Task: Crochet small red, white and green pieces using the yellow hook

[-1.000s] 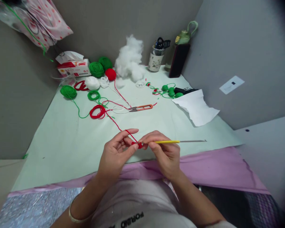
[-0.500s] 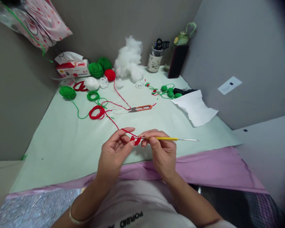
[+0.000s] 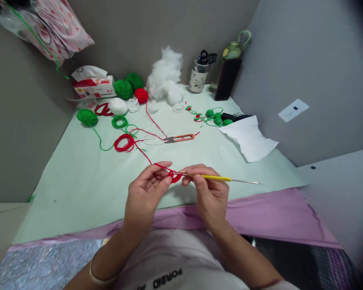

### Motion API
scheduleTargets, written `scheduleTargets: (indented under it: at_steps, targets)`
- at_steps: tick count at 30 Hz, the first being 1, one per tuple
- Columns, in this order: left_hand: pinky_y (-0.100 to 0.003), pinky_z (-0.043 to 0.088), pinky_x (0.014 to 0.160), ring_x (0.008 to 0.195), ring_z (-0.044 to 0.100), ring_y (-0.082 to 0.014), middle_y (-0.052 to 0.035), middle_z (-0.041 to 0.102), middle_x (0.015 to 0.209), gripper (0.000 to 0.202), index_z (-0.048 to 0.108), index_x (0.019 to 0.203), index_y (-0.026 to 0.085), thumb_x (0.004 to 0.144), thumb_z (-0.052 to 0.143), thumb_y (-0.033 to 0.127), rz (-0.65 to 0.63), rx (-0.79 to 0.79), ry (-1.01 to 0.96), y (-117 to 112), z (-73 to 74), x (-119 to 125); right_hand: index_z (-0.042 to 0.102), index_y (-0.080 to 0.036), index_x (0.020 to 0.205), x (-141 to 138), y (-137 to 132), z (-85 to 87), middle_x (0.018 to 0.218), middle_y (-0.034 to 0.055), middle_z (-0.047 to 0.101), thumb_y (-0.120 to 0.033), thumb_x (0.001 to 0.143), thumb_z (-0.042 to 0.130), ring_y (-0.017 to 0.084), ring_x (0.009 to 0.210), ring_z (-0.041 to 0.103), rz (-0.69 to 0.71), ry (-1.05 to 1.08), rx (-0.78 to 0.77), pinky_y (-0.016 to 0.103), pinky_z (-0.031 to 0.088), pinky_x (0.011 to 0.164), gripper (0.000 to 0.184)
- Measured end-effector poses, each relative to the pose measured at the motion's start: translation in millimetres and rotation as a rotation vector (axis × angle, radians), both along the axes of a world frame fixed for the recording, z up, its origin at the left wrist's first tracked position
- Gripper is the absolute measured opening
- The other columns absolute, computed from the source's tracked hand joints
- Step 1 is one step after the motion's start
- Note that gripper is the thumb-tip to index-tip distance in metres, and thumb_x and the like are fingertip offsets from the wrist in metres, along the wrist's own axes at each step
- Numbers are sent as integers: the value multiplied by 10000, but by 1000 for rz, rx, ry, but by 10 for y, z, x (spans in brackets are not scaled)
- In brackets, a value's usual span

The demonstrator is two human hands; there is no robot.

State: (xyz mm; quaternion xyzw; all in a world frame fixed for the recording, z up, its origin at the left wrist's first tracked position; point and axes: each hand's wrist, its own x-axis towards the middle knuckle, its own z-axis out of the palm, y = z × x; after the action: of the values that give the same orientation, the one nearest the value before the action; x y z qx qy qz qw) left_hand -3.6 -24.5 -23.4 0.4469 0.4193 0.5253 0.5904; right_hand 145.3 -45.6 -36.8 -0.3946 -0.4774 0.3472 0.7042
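Between thumb and fingers, my left hand (image 3: 147, 191) pinches a small red crochet piece (image 3: 176, 177). Red yarn (image 3: 144, 155) runs over my left index finger and back to a red coil (image 3: 124, 143) on the table. My right hand (image 3: 211, 193) is closed around the yellow grip of a crochet hook (image 3: 216, 177). The hook's left tip meets the red piece, where fingers and yarn partly hide it; its other metal end sticks out to the right. Beyond my hands lie thread snips (image 3: 180, 138) with an orange handle.
Yarn balls, among them a red ball (image 3: 141, 95) and a green ball (image 3: 87, 117), stand at the back left by a tissue box (image 3: 93, 86). White stuffing (image 3: 166, 76), a cup (image 3: 198, 78) and a phone (image 3: 228, 79) line the back. White paper (image 3: 249, 139) lies right, beside small green balls (image 3: 218, 119).
My right hand has drawn the crochet hook slightly to the right, its far end now tipped a little lower. My left hand stays almost in place with the red piece.
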Motion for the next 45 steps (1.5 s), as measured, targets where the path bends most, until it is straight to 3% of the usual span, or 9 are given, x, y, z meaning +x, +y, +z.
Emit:
scheduleTargets:
  at_steps: [9,16,28,45]
  targets:
    - [-166,509,749,776,626,-91,30,695,812,174,833,1063,262,898,824,211,1,-74,-77,24,18,-3,821,-293,1088,-17,-52,49,1037,38,831,-222,1046,635,148,749,734,0,-83,110,318,633,702,204]
    - [-178,500,740,784,614,-98,29,671,821,205,824,1091,272,903,803,191,-47,-67,-70,17,23,3,823,-318,1090,-15,-28,33,1052,25,840,-228,1046,644,142,730,732,-18,-50,75,313,635,694,205]
    - [-198,506,712,784,603,-121,15,657,828,225,815,1116,249,896,794,205,-59,-61,-28,11,37,-16,800,-255,1029,19,-41,-2,1000,57,838,-302,1046,643,165,708,733,14,-37,21,348,638,682,165]
    - [-233,581,784,807,663,-141,1,677,859,227,824,976,218,762,814,140,64,42,153,-11,144,50,816,-286,1071,12,-44,47,1014,48,833,-225,1047,628,157,753,733,37,-87,84,320,633,692,199]
